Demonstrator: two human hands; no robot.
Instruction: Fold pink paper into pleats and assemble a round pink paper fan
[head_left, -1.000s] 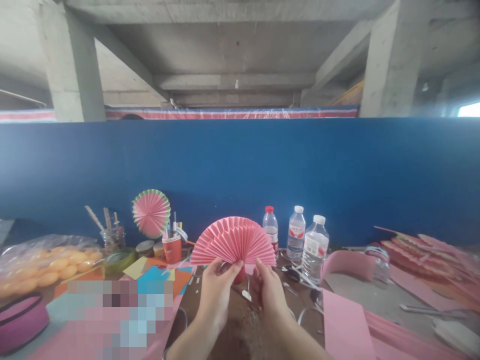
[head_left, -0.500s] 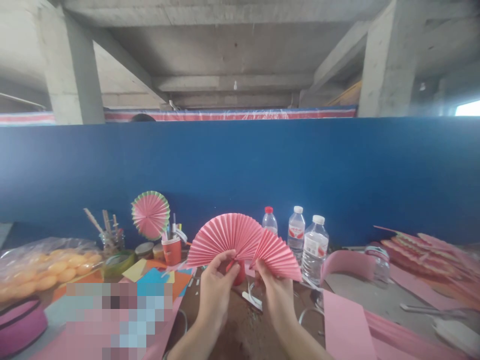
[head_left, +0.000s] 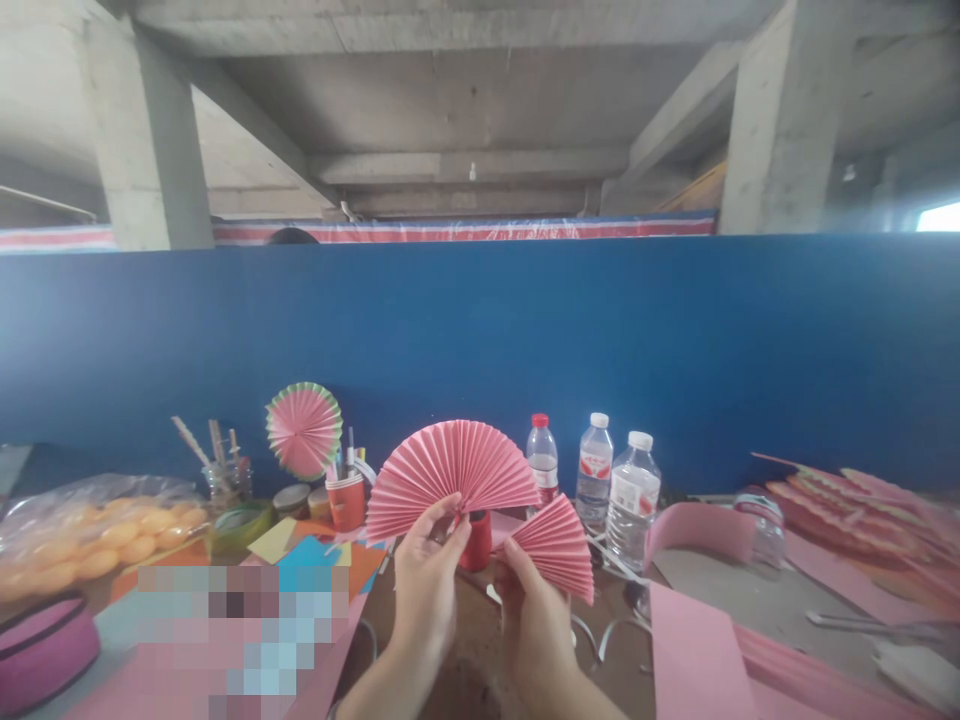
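A wide pleated pink paper fan (head_left: 457, 462), spread to about a half circle, is pinched at its bottom centre by my left hand (head_left: 429, 570). My right hand (head_left: 534, 600) grips a smaller pleated pink fan (head_left: 555, 545) by its narrow end, lower and to the right. The two fans are apart, with a small gap between them. Behind my hands, a red cylindrical object (head_left: 475, 540) stands on the brown table (head_left: 480, 670).
At the left are a bag of orange balls (head_left: 112, 535), a red cup of pens (head_left: 346, 500) and a round pleated fan (head_left: 304, 430). Bottles (head_left: 595, 465) stand behind at the right, near pink paper sheets (head_left: 694, 650). A blue partition (head_left: 480, 330) rises behind.
My right hand has moved down and slightly left with the smaller fan, which has separated from the larger one. The larger fan has risen slightly and opened into fuller view.
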